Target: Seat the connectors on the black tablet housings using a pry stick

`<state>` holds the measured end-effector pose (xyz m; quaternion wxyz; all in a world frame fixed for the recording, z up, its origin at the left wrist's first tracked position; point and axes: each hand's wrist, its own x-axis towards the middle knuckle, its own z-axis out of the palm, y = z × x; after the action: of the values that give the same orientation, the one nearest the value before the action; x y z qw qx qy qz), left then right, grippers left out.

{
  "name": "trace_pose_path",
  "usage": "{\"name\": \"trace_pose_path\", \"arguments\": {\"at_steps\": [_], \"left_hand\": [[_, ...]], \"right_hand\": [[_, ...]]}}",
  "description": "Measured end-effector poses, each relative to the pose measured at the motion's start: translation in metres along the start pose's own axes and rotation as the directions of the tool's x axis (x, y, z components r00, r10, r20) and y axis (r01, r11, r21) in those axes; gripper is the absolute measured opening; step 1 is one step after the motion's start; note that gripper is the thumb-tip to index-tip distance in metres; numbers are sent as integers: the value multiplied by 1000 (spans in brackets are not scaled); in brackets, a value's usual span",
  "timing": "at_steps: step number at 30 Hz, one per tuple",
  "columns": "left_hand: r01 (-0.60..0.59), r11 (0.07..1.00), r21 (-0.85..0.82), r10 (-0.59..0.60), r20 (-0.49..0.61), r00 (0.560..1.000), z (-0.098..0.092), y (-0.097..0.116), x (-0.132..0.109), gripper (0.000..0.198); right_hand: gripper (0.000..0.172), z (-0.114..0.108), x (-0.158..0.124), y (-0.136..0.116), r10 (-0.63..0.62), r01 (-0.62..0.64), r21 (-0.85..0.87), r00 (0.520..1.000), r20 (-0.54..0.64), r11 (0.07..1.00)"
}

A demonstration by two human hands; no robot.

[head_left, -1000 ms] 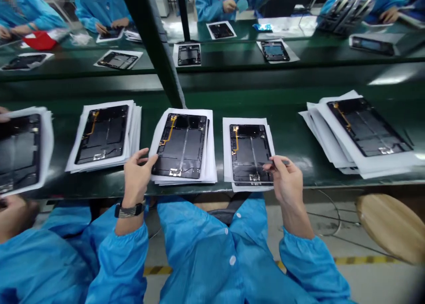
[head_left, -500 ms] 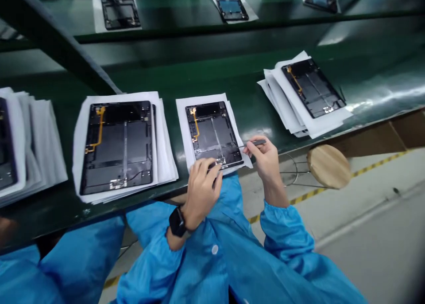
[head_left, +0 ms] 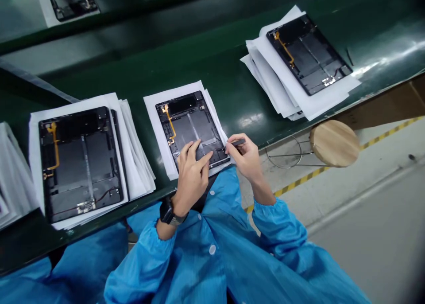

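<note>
A black tablet back frame (head_left: 189, 124) with an orange flex cable lies on white paper at the near edge of the green bench. My left hand (head_left: 191, 173) rests flat on its lower part, fingers stretched out, a watch on the wrist. My right hand (head_left: 245, 157) is closed in a pinch on a thin dark tool (head_left: 236, 142), its tip at the frame's lower right corner.
To the left, a larger frame (head_left: 81, 160) lies on a stack of paper sheets. Another frame (head_left: 307, 53) on sheets sits at the back right. A round wooden stool (head_left: 334, 142) stands by the bench edge. A far bench holds one more frame (head_left: 71, 0).
My left hand left the middle stack, moved right to the single frame and spread flat on it. My right hand brought the tool down to the frame's corner. The view swung right and downward.
</note>
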<state>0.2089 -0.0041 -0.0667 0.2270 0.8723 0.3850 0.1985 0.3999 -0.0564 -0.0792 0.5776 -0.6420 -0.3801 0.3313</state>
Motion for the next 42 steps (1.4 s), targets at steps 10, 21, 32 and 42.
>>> {"name": "trace_pose_path", "arguments": {"at_steps": [10, 21, 32, 42], "left_hand": [[23, 997, -78, -22, 19, 1000, -10, -9, 3, 32], [-6, 1000, -28, 6, 27, 1000, -22, -17, 60, 34], [-155, 985, -81, 170, 252, 952, 5, -47, 109, 93], [-142, 981, -134, 169, 215, 962, 8, -51, 106, 90]], "right_hand": [[10, 0, -4, 2, -342, 353, -369, 935, 98, 860], [4, 3, -11, 1, -206, 181, -219, 974, -97, 959], [3, 5, -8, -7, -98, 114, -105, 983, 153, 988], [3, 6, 0, -3, -115, 178, -241, 961, 252, 954]]}}
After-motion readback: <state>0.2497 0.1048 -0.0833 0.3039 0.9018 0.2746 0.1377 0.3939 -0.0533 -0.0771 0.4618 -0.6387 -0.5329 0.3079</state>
